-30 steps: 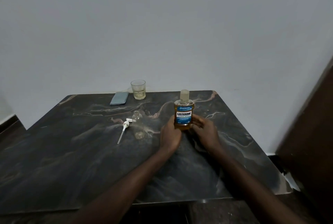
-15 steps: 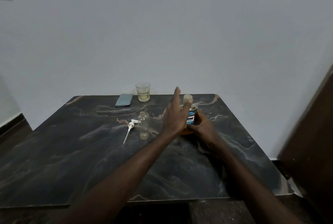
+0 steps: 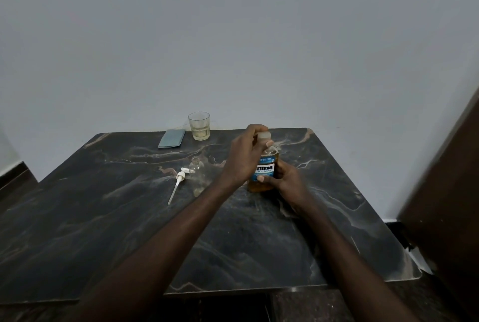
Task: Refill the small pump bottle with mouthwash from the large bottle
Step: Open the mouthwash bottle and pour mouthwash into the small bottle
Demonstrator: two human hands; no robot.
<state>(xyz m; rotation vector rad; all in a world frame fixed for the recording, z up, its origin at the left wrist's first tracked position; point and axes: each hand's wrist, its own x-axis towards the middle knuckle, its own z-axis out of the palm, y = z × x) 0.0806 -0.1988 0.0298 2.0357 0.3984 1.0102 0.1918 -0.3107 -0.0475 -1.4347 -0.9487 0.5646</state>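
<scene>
The large mouthwash bottle (image 3: 265, 170), amber liquid with a blue label, stands upright on the dark marble table (image 3: 129, 231). My right hand (image 3: 283, 182) grips its lower body from the right. My left hand (image 3: 246, 156) is closed over its pale cap (image 3: 263, 135) from the left. To the left stands the small clear pump bottle (image 3: 197, 174), open and uncapped. Its white pump head (image 3: 178, 182) with the long tube lies flat on the table beside it.
A drinking glass (image 3: 199, 126) with a little pale liquid stands at the table's far edge by the wall. A grey-blue phone (image 3: 172, 138) lies left of it. A dark wooden panel (image 3: 445, 192) rises at the right.
My left hand left the bottle's side, rose with fingers spread, and has now closed over the cap. My right hand stayed on the bottle's body.
</scene>
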